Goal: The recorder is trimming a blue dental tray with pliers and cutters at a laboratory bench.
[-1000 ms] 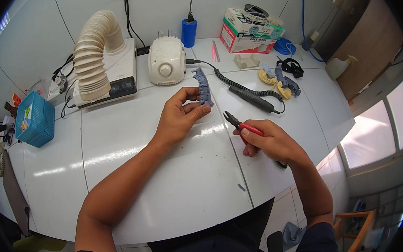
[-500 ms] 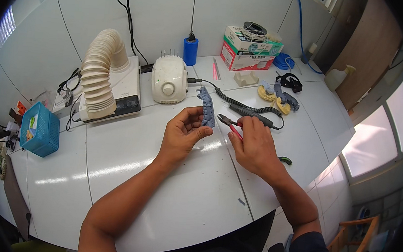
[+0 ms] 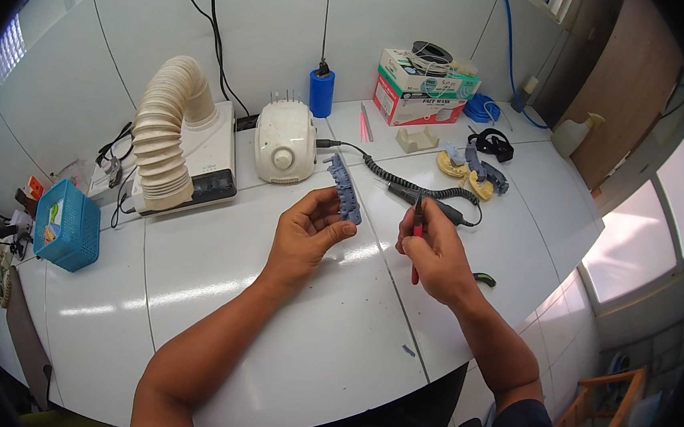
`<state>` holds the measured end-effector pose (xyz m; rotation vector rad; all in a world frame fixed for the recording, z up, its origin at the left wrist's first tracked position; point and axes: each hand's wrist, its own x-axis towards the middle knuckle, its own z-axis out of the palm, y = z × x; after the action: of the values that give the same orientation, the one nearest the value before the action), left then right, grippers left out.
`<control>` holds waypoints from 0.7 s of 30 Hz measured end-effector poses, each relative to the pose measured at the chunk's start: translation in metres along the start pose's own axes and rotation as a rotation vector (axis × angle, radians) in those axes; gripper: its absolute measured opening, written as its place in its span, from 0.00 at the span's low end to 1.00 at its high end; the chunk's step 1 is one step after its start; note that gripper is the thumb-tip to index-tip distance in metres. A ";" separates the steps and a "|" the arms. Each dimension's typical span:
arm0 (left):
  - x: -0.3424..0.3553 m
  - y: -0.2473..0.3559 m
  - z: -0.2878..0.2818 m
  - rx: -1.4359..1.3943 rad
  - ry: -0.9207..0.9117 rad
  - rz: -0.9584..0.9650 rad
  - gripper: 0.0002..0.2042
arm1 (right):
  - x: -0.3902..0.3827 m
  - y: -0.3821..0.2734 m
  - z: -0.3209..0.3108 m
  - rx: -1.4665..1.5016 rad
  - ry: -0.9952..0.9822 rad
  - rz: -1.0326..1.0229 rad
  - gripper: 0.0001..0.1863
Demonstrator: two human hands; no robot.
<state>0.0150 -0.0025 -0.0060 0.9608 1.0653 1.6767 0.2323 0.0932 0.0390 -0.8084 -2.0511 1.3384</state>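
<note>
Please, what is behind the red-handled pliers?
Behind the pliers and right hand, a black handpiece shows at both ends; its middle is covered, so I cannot see it.

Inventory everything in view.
Table: 1, white, centre
Toothed strip: 1, slate, centre
Cutters: 1, red, right of strip
Fragment: 1, slate, table front
Hose unit: 1, white, left
Knobbed box: 1, white, back centre
Handpiece: 1, black, behind cutters
Cylinder: 1, blue, back
Cartons: 2, red, green, back right
Coil: 1, black, on cartons
Tubing: 1, blue, beside cartons
Strap: 1, black, right
Arch models: several, yellow and slate, right
Holder: 1, beige, before cartons
Thin sticks: 2, pink, grey, back
Bottle: 1, whitish, far right
Basket: 1, blue, left
Tool handle: 1, green, right
Wooden frame: 1, orange, lower right
Left clutter: mixed, uncountable
Left grip: 1, holding strip
Right grip: 1, holding cutters
</note>
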 end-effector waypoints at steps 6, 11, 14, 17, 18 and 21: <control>-0.005 -0.001 0.000 0.037 -0.066 0.031 0.28 | 0.014 -0.024 0.021 0.161 0.043 0.056 0.12; -0.006 0.004 0.008 0.025 -0.065 0.041 0.26 | 0.012 -0.011 0.030 0.054 0.065 -0.067 0.13; -0.008 0.003 0.009 0.085 -0.073 0.087 0.24 | 0.014 -0.007 0.038 -0.002 0.099 -0.163 0.12; -0.010 0.001 0.012 0.301 -0.056 0.205 0.21 | 0.015 -0.007 0.039 -0.115 0.127 -0.242 0.10; -0.010 0.002 0.014 0.390 -0.020 0.242 0.19 | 0.015 -0.008 0.039 -0.178 0.135 -0.256 0.09; -0.017 0.003 0.020 0.611 0.037 0.241 0.20 | 0.011 -0.005 0.048 -0.171 0.175 -0.310 0.10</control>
<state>0.0375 -0.0143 0.0008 1.4971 1.5849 1.5826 0.1895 0.0709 0.0279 -0.6217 -2.0690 0.9026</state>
